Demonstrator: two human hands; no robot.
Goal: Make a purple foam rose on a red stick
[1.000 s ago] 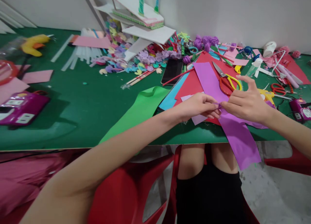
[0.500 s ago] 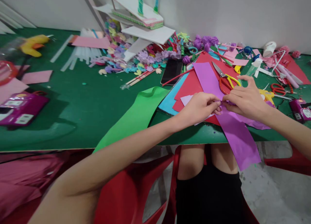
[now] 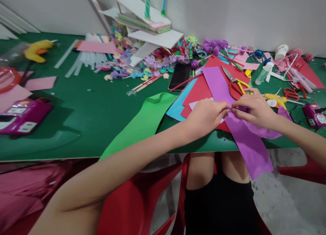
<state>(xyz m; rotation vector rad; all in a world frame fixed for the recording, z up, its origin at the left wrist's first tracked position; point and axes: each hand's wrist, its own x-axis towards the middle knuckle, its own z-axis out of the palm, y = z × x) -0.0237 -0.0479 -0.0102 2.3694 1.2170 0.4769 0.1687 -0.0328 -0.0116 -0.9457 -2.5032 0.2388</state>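
Observation:
My left hand point(image 3: 206, 115) and my right hand point(image 3: 253, 107) meet over a long purple foam sheet point(image 3: 244, 140) that lies across red sheets point(image 3: 201, 89) and hangs off the green table's front edge. Both hands pinch a small purple piece point(image 3: 240, 109) between their fingertips; what it is exactly is too small to tell. Red-and-yellow scissors point(image 3: 235, 84) lie on the purple sheet just beyond my right hand. A yellow glue gun point(image 3: 276, 99) rests to the right of that hand.
A green sheet point(image 3: 142, 123) and a light-blue sheet point(image 3: 179, 104) lie left of the hands. A black phone point(image 3: 180, 76), paper flowers and a white foam-board model point(image 3: 150, 28) crowd the back. Purple boxes sit at far left point(image 3: 22, 116) and far right point(image 3: 314, 114). Red chairs stand below the table.
My right hand's raised fingers have curled down onto the small purple piece. Both hands shifted slightly away from me along the purple sheet. The view tilted down a little.

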